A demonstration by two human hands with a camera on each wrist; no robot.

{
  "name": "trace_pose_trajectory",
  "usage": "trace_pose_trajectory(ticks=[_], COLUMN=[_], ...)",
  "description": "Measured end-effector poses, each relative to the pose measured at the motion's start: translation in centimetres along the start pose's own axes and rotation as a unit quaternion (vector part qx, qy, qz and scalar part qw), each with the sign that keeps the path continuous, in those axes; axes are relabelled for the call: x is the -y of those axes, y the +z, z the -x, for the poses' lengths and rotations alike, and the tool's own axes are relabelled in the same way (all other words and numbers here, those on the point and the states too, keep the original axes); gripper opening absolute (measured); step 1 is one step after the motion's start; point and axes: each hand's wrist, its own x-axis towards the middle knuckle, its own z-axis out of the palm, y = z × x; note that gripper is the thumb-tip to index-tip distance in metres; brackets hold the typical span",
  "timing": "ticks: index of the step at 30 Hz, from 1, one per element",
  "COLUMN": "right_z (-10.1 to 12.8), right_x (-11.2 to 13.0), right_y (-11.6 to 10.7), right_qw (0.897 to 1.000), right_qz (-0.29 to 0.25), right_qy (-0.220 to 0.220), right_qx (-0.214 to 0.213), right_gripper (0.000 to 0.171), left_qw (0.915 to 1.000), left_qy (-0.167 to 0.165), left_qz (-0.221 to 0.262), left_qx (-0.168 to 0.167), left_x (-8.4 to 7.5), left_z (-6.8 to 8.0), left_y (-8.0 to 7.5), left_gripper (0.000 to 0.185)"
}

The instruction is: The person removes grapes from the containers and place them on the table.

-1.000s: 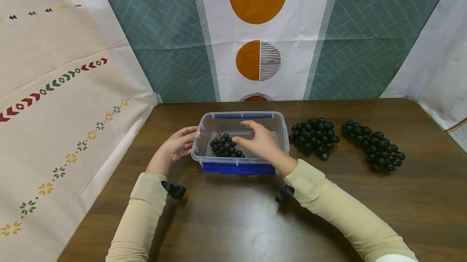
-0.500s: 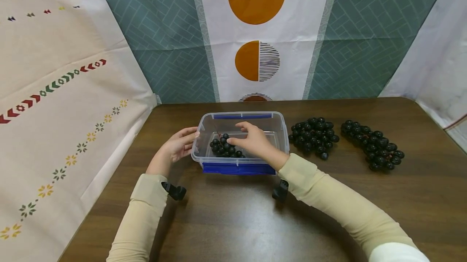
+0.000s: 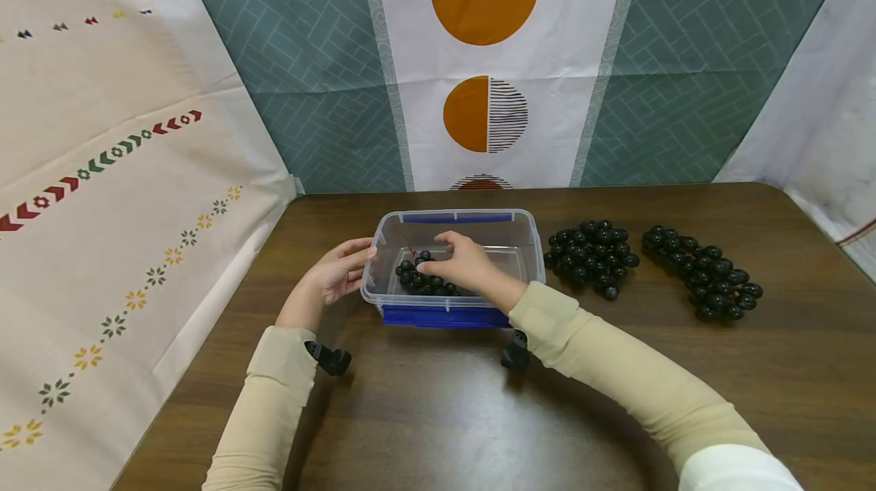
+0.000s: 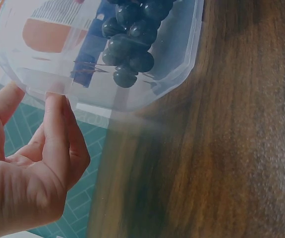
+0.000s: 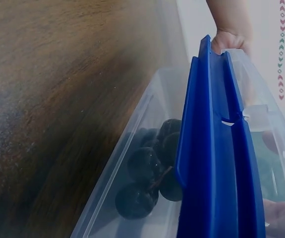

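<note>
A clear plastic container (image 3: 527, 248) with blue side clips stands on the table, its lid off. Inside, toward its left, lies a small bunch of dark grapes (image 3: 427, 283) with a thin reddish stem. My left hand (image 3: 335, 274) touches the container's left end with its fingertips at the rim; the left wrist view shows thumb and fingers against the clear wall. My right hand (image 3: 468, 263) reaches in over the front edge, thumb and forefinger spread wide apart above the grapes, thumb tip overlapping them. In the right wrist view the blue front clip (image 5: 216, 148) hides most of that hand.
Right of the container lies a wide bunch of dark grapes (image 3: 590, 254), and farther right a longer bunch (image 3: 705, 274). The brown wooden table (image 3: 438, 407) runs back to a patterned cloth (image 3: 328, 73). A pale embroidered cloth (image 3: 123, 172) hangs at the left.
My right hand has moved left inside the container, from its middle to over the small bunch of grapes. The left hand stays at the container's left end.
</note>
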Motion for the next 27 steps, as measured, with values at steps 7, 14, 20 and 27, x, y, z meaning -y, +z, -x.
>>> trace_pose_trajectory(ticks=[7, 14, 20, 27], right_z=[-0.4, -0.8, -1.2, -1.7], right_x=[0.1, 0.3, 0.7, 0.8], right_y=[0.4, 0.8, 1.5, 2.2], right_qw=[1.000, 1.000, 0.999, 0.999], right_qz=[-0.004, 0.000, 0.020, 0.018], right_qy=[0.008, 0.018, 0.020, 0.025], right_qx=[0.015, 0.014, 0.015, 0.023], right_gripper=[0.065, 0.067, 0.070, 0.071], left_qw=[1.0000, 1.0000, 1.0000, 0.9999], left_qy=[0.003, 0.003, 0.003, 0.003], left_qz=[0.001, 0.000, 0.007, 0.011], left_qx=[0.005, 0.003, -0.001, 0.003], left_x=[0.1, 0.1, 0.2, 0.2], left_z=[-0.1, -0.1, -0.1, -0.1], left_y=[0.0, 0.0, -0.1, 0.0], left_gripper=[0.058, 0.057, 0.055, 0.055])
